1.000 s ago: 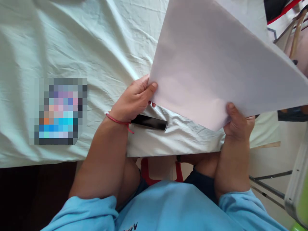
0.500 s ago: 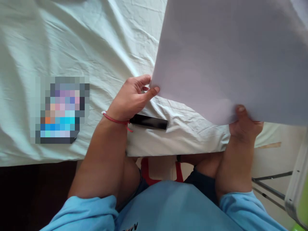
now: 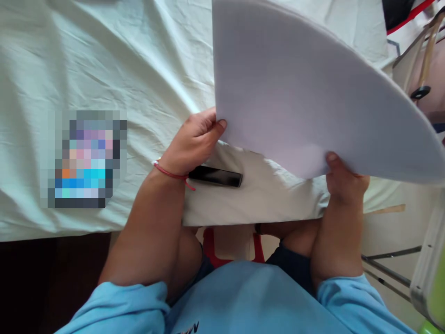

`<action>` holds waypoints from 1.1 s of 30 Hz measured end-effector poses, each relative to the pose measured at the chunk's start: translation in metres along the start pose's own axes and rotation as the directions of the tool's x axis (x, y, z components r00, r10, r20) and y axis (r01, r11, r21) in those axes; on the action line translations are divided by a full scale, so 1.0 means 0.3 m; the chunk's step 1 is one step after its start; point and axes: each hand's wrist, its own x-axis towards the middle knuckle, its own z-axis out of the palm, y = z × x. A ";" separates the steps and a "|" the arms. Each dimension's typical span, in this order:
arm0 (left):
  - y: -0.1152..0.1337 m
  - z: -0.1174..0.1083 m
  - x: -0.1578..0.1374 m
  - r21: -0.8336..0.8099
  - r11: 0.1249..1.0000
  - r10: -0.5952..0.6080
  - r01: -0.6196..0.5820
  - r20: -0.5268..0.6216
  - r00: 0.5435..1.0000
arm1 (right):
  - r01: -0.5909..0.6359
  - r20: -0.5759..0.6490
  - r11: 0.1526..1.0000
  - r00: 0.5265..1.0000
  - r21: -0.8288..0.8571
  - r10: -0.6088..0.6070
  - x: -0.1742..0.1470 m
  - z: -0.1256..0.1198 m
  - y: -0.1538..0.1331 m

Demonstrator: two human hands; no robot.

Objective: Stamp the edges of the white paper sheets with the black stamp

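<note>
A large white sheet of paper (image 3: 295, 93) is held up at a tilt over the covered surface, its far edge bowed in a curve. My left hand (image 3: 196, 139) pinches its near left corner, the thumb on top. Along the near edge, my right hand (image 3: 347, 178) grips the paper with the thumb on top and the fingers mostly hidden beneath. Below my left wrist lies a dark glossy oblong object (image 3: 219, 176), partly covered by the wrist. I cannot make out its kind.
A wrinkled pale green cloth (image 3: 156, 55) covers the surface. At left lies a blurred-out, phone-shaped object (image 3: 85, 160). A metal-framed item with dark bars (image 3: 392, 255) stands at the lower right. Another framed object with a strap (image 3: 426, 60) is at the upper right.
The paper has swung left at its far side and tipped, so its curved far edge and the things at the upper right now show. My right hand has shifted slightly left.
</note>
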 end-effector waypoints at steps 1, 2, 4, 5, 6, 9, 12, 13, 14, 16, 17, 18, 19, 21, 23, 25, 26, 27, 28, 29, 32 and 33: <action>0.008 0.002 -0.001 0.005 1.000 -0.014 0.014 -0.013 1.000 | 0.003 -0.018 0.999 1.000 0.041 -0.002 -0.003 0.007 -0.008; 0.013 0.003 -0.002 0.005 1.000 -0.016 0.016 -0.017 1.000 | 0.009 -0.037 0.997 0.999 0.083 -0.006 -0.005 0.015 -0.016; 0.017 0.005 -0.005 0.004 1.000 -0.024 0.024 -0.001 1.000 | 0.012 -0.065 0.989 0.998 0.145 -0.003 -0.008 0.028 -0.029; 0.014 0.005 -0.007 0.007 0.999 -0.041 0.040 0.012 0.999 | 0.011 -0.076 0.986 0.997 0.164 0.001 -0.008 0.033 -0.033; 0.009 0.004 -0.008 0.009 0.998 -0.064 0.064 0.026 0.998 | 0.011 -0.086 0.984 0.996 0.177 0.004 -0.009 0.037 -0.037; -0.010 0.004 -0.009 0.000 0.991 -0.132 0.132 0.052 0.990 | -0.004 -0.089 0.983 0.996 0.181 0.021 -0.009 0.042 -0.040; -0.016 0.005 -0.007 -0.034 0.988 -0.145 0.148 0.063 0.987 | -0.031 -0.059 0.984 0.997 0.176 0.042 -0.009 0.045 -0.039; -0.014 0.004 -0.007 -0.041 0.989 -0.142 0.145 0.077 0.987 | -0.034 -0.048 0.983 0.998 0.178 0.043 -0.009 0.046 -0.039; -0.011 0.003 -0.007 -0.043 0.989 -0.137 0.141 0.098 0.986 | -0.038 -0.040 0.983 0.998 0.179 0.046 -0.008 0.047 -0.039; -0.005 -0.002 -0.008 -0.027 0.990 -0.130 0.135 0.144 0.981 | -0.052 -0.028 0.984 0.998 0.170 0.058 -0.005 0.044 -0.039; -0.002 -0.006 -0.009 -0.009 0.991 -0.129 0.132 0.162 0.978 | -0.061 -0.026 0.986 0.997 0.157 0.066 -0.002 0.038 -0.040; 0.001 -0.011 -0.010 0.013 0.991 -0.130 0.130 0.177 0.975 | -0.073 -0.026 0.988 0.997 0.138 0.077 0.003 0.030 -0.041; 0.005 -0.016 -0.012 0.040 0.991 -0.135 0.130 0.187 0.973 | -0.087 -0.023 0.990 0.996 0.111 0.090 0.009 0.019 -0.044; 0.016 -0.026 -0.015 0.108 0.983 -0.165 0.145 0.209 0.964 | -0.119 -0.024 0.992 0.992 0.047 0.121 0.023 -0.011 -0.054; 0.030 -0.037 -0.016 0.174 0.970 -0.210 0.170 0.242 0.947 | -0.168 -0.041 0.986 0.985 -0.023 0.167 0.038 -0.050 -0.069; 0.039 -0.045 -0.014 0.214 0.958 -0.245 0.189 0.273 0.930 | -0.227 -0.065 0.970 0.973 -0.093 0.221 0.052 -0.091 -0.082; 0.042 -0.048 -0.014 0.224 0.955 -0.252 0.192 0.280 0.926 | -0.249 -0.075 0.961 0.967 -0.117 0.242 0.058 -0.111 -0.088; 0.043 -0.050 -0.013 0.229 0.954 -0.256 0.194 0.280 0.925 | -0.263 -0.079 0.955 0.964 -0.134 0.255 0.064 -0.130 -0.092; 0.043 -0.052 -0.012 0.232 0.953 -0.255 0.193 0.277 0.927 | -0.280 -0.079 0.948 0.959 -0.154 0.271 0.069 -0.148 -0.095; 0.044 -0.053 -0.012 0.233 0.954 -0.250 0.188 0.274 0.929 | -0.296 -0.079 0.939 0.955 -0.173 0.287 0.073 -0.164 -0.097; 0.053 -0.053 -0.015 0.226 0.962 -0.218 0.153 0.299 0.929 | -0.351 -0.075 0.904 0.936 -0.244 0.344 0.081 -0.199 -0.099; 0.061 -0.054 -0.017 0.226 0.964 -0.208 0.139 0.322 0.924 | -0.366 -0.072 0.891 0.930 -0.268 0.360 0.082 -0.206 -0.100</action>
